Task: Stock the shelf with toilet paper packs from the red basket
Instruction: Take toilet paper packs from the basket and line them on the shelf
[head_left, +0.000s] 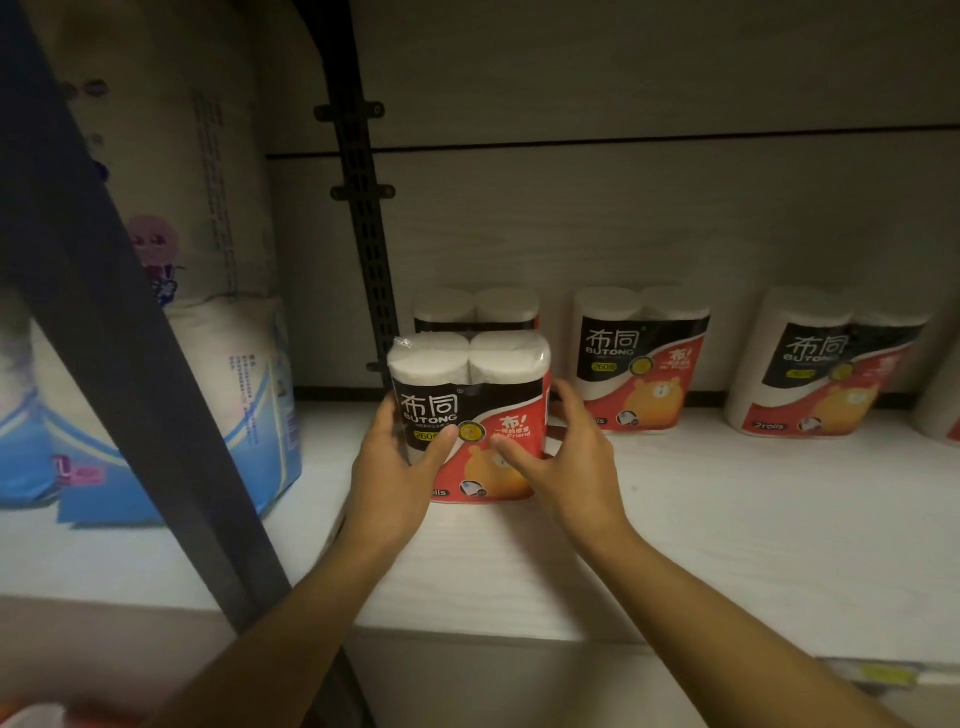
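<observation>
A two-roll toilet paper pack (483, 395) in black, red and white wrap stands upright on the white shelf (727, 519). My left hand (395, 467) grips its left side with the thumb across the front. My right hand (561, 457) holds its right side, fingers spread. Directly behind it stands another pack (475, 309), mostly hidden. Two more packs (641, 358) (826, 364) stand along the back wall to the right. The red basket is not clearly in view.
A dark slanted upright (156, 389) crosses the left foreground. Left of it lie large blue-and-white soft packs (249, 395). A slotted black rail (369, 234) runs up the back wall. A yellow price tag (883, 675) sits on the shelf's front edge.
</observation>
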